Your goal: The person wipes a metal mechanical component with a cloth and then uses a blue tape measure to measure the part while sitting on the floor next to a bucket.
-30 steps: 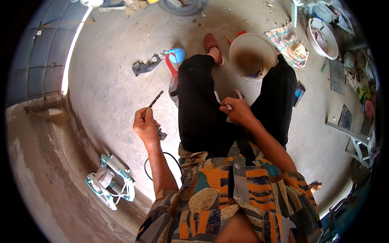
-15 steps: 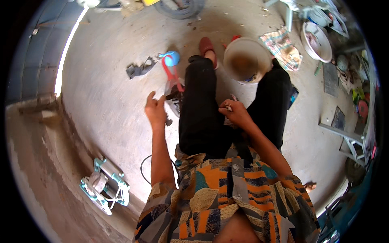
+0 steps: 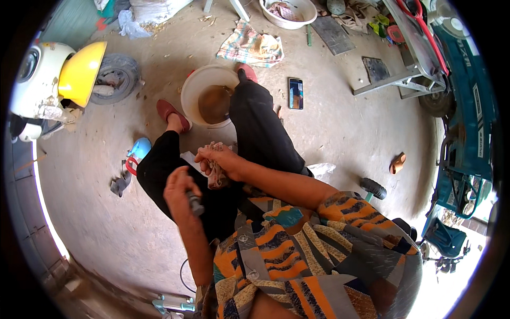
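Observation:
My right hand (image 3: 222, 161) is closed round a crumpled, pinkish-grey cloth-like bundle (image 3: 217, 178) above my lap. Just left of it, my left hand (image 3: 181, 190) is blurred by motion, its fingers curled. A short dark grey, handle-like piece (image 3: 196, 204) sticks out from the left palm; its other end is hidden. Between my knees and feet stands a white bucket (image 3: 192, 101) with brownish content at the bottom.
A phone (image 3: 296, 93) lies on the floor right of my knee. Beyond the bucket is a checked cloth (image 3: 249, 47); farther off, a white basin (image 3: 289, 21). A light blue ball-like thing (image 3: 140, 148) and dark scrap (image 3: 120, 183) lie left. A metal-legged table (image 3: 390, 80) stands right.
My view has swung to the right. My left hand has come from beside my left leg to close by the right hand, which has lifted the pinkish-grey bundle into plainer sight.

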Tool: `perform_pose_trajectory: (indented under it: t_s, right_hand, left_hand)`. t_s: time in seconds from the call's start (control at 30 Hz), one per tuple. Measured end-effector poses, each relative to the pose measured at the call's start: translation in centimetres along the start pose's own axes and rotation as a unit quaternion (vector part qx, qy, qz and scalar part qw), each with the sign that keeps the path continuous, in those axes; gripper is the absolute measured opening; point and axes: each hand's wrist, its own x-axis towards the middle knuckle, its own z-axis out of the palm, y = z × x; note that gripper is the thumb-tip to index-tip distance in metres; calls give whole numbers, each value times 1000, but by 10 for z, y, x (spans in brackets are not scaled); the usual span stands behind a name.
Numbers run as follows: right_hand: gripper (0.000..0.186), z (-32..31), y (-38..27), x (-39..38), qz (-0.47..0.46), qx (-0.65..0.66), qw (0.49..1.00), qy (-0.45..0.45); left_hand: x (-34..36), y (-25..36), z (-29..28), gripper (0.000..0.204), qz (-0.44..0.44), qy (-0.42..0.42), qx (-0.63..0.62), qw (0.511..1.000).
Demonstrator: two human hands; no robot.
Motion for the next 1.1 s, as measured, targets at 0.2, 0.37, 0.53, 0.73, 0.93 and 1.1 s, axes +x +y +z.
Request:
perform_pose_trajectory:
  t_s: [0.2, 0.37, 0.53, 0.73, 0.93, 1.1]
  right_hand:
    - [33, -3, -1, -2, -111, 43, 993, 21]
    - [34, 6, -5, -5, -164, -74, 983, 39]
    - [36, -3, -2, 0, -192, -181, 963, 48]
    - [39, -16, 14, 7, -225, -337, 914, -16]
    - [30, -15, -1, -4, -233, -473, 849, 40]
    - [17, -19, -5, -1, -289, -300, 901, 121]
  left_hand:
    - [-7, -61, 8, 20, -100, -162, 84, 978]
    - [-4, -78, -4, 17, -37, -124, 210, 969]
    - [-4, -52, -8, 23, 140, -16, 261, 955]
    - [7, -28, -24, 28, 143, 94, 223, 960]
    - [14, -31, -37, 29, 311, 131, 377, 862]
    - [1, -24, -27, 22, 322, 89, 476, 813]
